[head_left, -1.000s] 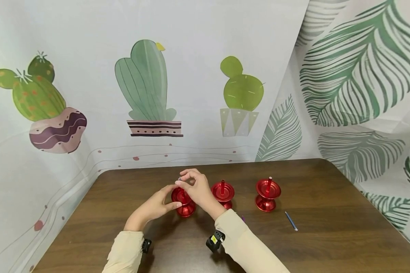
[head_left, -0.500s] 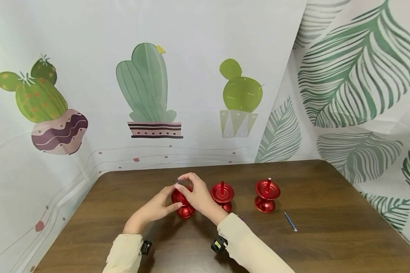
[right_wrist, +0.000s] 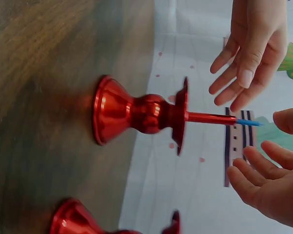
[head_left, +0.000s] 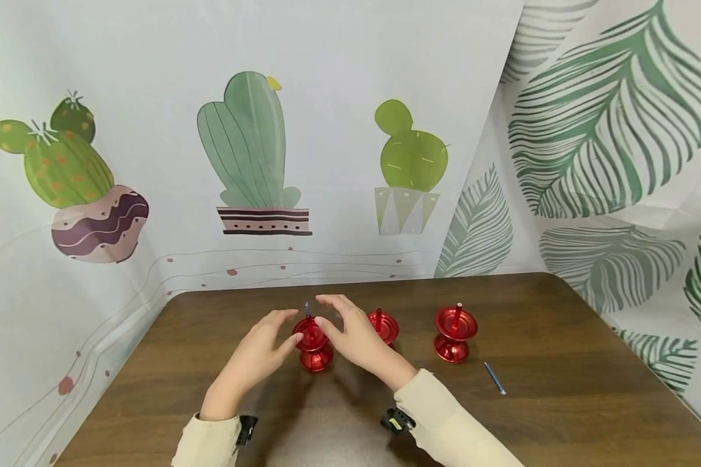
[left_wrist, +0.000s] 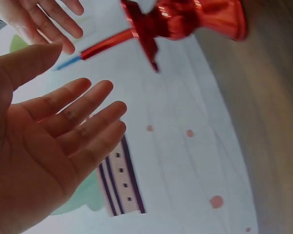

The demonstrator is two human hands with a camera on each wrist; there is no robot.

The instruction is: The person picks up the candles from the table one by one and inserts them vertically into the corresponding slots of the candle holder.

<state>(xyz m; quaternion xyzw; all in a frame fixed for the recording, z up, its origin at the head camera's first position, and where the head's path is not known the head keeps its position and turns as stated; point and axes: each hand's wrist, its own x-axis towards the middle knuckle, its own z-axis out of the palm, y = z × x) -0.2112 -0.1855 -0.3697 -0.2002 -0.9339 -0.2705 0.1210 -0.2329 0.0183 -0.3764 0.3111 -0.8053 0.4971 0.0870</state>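
A shiny red candle holder (head_left: 316,360) stands upright at the left of the row. From the top of its thin central tube rises a slim blue candle (head_left: 307,309), also plain in the right wrist view as a blue tip (right_wrist: 247,123). My left hand (head_left: 257,353) is just left of the holder, fingers spread and apart from it. On the other side my right hand (head_left: 355,332) has its thumb and fingers parted, with nothing between them. In both wrist views the palms face the candle without touching it.
A second red holder (head_left: 385,327) is partly behind my right hand, and a third (head_left: 452,347) stands farther right. Another blue candle (head_left: 495,379) lies on the brown wooden table (head_left: 560,415). A printed cloth (head_left: 338,259) hangs behind the table.
My right hand has let go of the blue candle and drawn off to the right. My left hand has come away from the holder to the left. The candle stays upright in the tube.
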